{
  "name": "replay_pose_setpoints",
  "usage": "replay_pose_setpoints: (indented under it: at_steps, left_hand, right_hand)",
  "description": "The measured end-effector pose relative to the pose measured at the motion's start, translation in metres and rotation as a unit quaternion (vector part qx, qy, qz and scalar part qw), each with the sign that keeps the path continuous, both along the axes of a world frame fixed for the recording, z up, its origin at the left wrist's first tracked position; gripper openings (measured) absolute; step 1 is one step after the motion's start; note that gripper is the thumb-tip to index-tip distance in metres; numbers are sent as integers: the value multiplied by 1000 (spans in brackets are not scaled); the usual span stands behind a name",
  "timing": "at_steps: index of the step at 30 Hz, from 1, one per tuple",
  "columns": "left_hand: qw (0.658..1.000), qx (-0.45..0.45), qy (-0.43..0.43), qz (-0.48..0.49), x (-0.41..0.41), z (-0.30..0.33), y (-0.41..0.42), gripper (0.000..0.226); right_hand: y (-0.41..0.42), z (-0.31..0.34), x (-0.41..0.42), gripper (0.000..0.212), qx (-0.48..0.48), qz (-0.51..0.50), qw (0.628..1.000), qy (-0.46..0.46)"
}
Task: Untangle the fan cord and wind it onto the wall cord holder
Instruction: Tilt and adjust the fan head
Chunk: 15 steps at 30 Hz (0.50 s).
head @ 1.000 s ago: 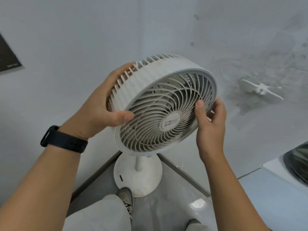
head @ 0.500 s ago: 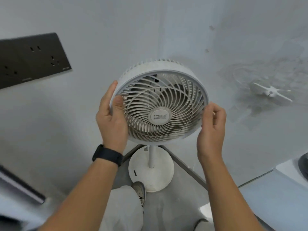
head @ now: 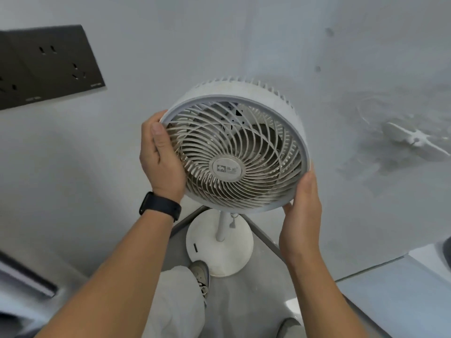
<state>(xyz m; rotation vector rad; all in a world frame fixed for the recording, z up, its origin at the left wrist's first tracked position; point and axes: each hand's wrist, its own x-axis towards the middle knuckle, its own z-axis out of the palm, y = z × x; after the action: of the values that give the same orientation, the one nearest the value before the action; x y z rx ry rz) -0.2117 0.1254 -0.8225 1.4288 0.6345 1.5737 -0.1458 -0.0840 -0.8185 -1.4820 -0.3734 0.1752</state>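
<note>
Hands sit on opposite sides of the fan head (head: 240, 157), well apart from each other. The left hand (head: 162, 164) grips the left rim, its thumb lying across the front grille and the other fingers hidden behind the housing. The right hand (head: 301, 208) cups the lower right rim; its fingers wrap behind the housing, so how tightly they curl cannot be told.

The fan stands on a thin pole (head: 221, 226) rising from a round white base (head: 219, 250) on the floor, close to a wall corner. A short loop of cord (head: 231, 222) shows beside the pole just under the head; the rest of the cord is out of sight, presumably behind the fan. The wall cord holder (head: 412, 140), a white winged bracket, is fixed to the wall well to the right of the fan.

This looks like the opening step: turning or tilting the fan to reach the cord. To do it well, keep both grips on the solid rim rather than the thin grille ribs, turn the head slowly, and watch that the base stays flat. Then 1 hand should drop to the cord while the other steadies the fan.

Around it: a dark socket panel (head: 46, 67) on the left wall, a black wristband (head: 159, 207) on the left wrist, and the person's shoe (head: 200, 274) touching the front edge of the base. That foot, and the tight corner, could hinder swinging the fan round.
</note>
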Motion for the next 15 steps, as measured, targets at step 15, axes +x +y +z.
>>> replay_pose_setpoints:
  at_steps: [15]
  left_hand:
    - [998, -25, 58, -2, -12, -5, -5, 41]
  right_hand:
    - [-11, -22, -6, 65, -39, -24, 995, -88]
